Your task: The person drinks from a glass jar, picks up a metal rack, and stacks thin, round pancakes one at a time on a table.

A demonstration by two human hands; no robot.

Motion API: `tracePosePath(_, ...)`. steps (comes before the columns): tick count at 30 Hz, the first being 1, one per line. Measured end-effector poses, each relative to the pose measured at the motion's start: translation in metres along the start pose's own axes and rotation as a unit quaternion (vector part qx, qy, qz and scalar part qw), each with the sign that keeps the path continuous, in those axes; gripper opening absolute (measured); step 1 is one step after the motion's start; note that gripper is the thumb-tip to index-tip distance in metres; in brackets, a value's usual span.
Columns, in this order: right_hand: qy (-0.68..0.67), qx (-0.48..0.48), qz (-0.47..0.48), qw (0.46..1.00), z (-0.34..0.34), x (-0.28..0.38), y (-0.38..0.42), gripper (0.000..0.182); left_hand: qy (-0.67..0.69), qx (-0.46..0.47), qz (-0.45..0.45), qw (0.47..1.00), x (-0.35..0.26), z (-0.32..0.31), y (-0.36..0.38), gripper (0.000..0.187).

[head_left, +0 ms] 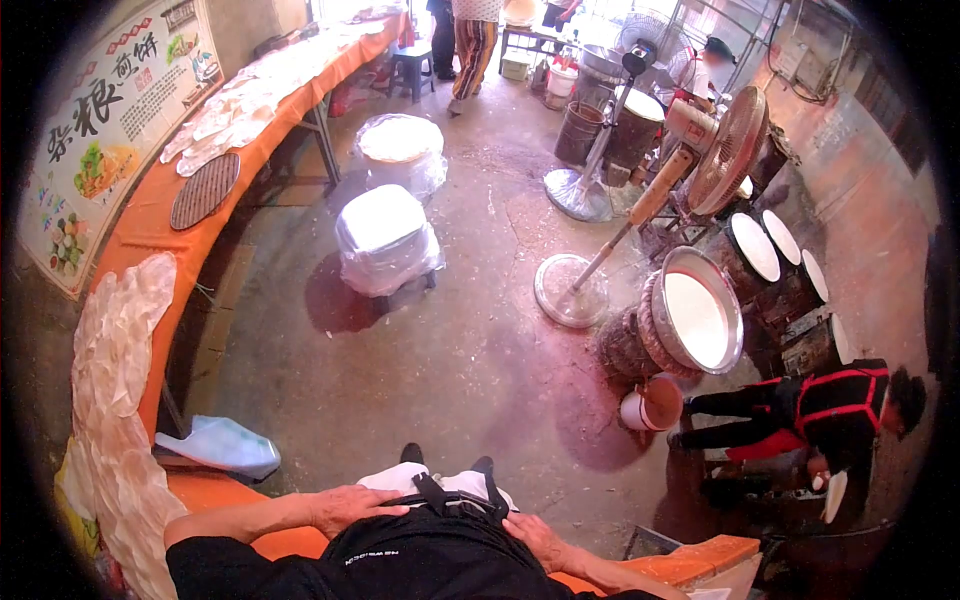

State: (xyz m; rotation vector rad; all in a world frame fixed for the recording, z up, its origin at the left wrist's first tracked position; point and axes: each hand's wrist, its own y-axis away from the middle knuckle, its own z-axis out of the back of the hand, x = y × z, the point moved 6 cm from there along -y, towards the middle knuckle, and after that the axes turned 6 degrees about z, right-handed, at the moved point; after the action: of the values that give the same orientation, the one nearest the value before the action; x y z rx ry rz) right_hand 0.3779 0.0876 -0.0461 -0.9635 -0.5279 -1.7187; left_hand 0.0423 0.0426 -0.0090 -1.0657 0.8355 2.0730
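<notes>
My left hand [360, 505] lies flat at the waist, over the top of the white trousers [390, 480], with its fingers stretched out and nothing held. On the other side of the black shirt [430, 555], my right hand [533, 538] rests against the shirt's hem, its fingers partly hidden by the dark cloth. Black straps [430, 492] hang between the two hands. Beside my left arm, a long pile of thin pale sheets [115, 370] covers the orange table [155, 225].
Plastic-covered stools [385, 235], a pedestal fan [725, 150] and a large basin of white batter [697, 320] stand ahead. A co-worker in black and red [835, 400] bends at the right. A blue plastic item [225, 447] lies by the table; other people are farther back.
</notes>
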Motion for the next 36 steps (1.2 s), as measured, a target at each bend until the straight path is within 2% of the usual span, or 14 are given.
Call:
tracePosePath(23,-0.007,-0.008,0.015,1.000,-0.001,-0.001,0.003,0.088,-0.009,-0.009,-0.001,1.000,0.001,-0.002,0.001,0.104)
tracePosePath(36,-0.031,-0.016,0.037,0.999,-0.008,-0.009,0.012,0.091,-0.003,-0.024,-0.019,1.000,-0.006,0.000,0.001,0.113)
